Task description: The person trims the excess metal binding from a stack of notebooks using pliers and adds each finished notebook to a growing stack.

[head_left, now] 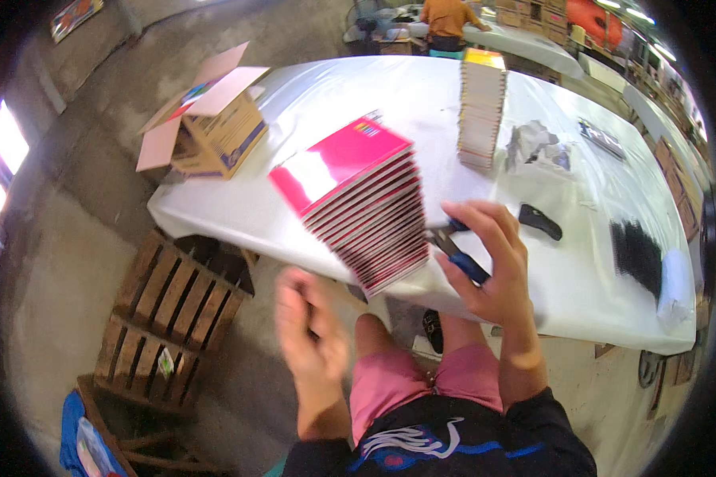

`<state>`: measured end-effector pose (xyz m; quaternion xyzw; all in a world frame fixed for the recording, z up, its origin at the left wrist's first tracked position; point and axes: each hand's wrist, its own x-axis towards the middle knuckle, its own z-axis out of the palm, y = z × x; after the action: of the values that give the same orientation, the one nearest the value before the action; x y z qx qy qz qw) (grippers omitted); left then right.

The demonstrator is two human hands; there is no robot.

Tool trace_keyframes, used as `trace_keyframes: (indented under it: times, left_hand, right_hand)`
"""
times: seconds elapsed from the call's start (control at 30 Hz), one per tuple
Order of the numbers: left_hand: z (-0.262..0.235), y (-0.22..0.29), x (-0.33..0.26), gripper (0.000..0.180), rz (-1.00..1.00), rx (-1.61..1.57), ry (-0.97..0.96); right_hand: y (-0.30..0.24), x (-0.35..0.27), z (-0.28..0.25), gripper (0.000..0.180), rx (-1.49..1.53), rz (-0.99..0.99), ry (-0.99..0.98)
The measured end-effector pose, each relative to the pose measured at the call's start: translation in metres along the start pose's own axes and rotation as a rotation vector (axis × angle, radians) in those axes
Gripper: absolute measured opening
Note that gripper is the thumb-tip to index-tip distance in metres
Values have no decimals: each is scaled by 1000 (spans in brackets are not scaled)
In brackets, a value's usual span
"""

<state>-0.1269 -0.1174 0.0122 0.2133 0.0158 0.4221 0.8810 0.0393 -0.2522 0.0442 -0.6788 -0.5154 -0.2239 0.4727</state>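
A tall stack of pink-covered books or notebooks (358, 159) stands at the near edge of the white-covered table (294, 103). Around the blue handles of small pliers (463, 258), my right hand (497, 262) is closed at the stack's right side. The pliers' metal jaws point toward the stack's lower edges; whether they touch is unclear. My left hand (314, 334) is raised left of the stack's bottom, apart from it and blurred, with its fingers stretched upward and nothing visible in it.
An open cardboard box (223, 139) sits at the far left. Behind, a yellow-topped stack (480, 119) stands near crumpled plastic (537, 147). A dark object (541, 222) and a black bristly bundle (638, 256) lie right. Wooden pallets (163, 306) occupy the left floor; a person (447, 24) works far back.
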Motion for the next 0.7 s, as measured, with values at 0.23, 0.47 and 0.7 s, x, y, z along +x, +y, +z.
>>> trace_keyframes:
  times: [0.23,0.47,0.7]
  left_hand:
    - [-21,-208,35,15,-1165,-366,232]
    - [77,-388,203,11,-704,-5,39]
    - [135,-414,222,40,-537,444,36]
  right_hand:
    - [136,-148,-78,42,-350,535,136]
    - [186,-186,-106,37,-140,664,450]
    - [187,-181,-116,45,-152,705,376]
